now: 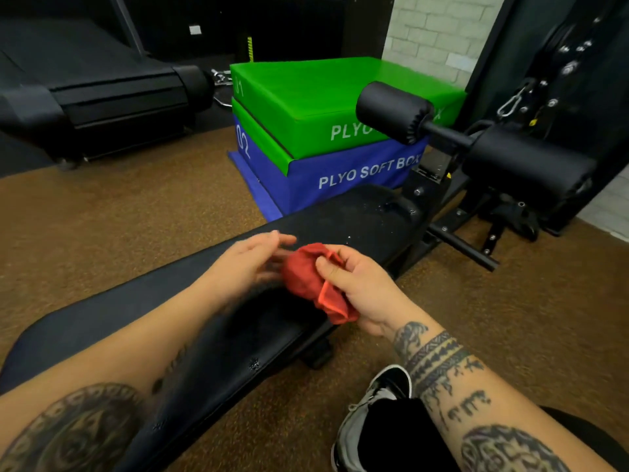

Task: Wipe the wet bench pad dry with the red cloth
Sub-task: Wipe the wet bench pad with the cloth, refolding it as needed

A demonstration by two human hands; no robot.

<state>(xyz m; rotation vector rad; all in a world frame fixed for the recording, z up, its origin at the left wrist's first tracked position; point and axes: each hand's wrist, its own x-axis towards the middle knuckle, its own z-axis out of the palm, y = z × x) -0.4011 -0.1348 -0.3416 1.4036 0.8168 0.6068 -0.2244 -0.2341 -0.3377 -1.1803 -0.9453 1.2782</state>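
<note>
The long black bench pad (112,315) runs from the lower left toward the upper right, with water droplets glinting on its far end (374,212). Above the pad's middle my right hand (360,287) is closed on the bunched red cloth (306,277). My left hand (252,260) is blurred, its fingers spread, right beside the cloth's left side; whether it touches the cloth is unclear. The cloth hangs slightly above the pad, partly hidden by my right fingers.
Green and blue plyo soft boxes (326,131) are stacked behind the bench. Black foam roller pads (391,107) and the bench frame stand at the right, a treadmill (102,90) at the upper left. My shoe (371,420) rests on the brown floor below.
</note>
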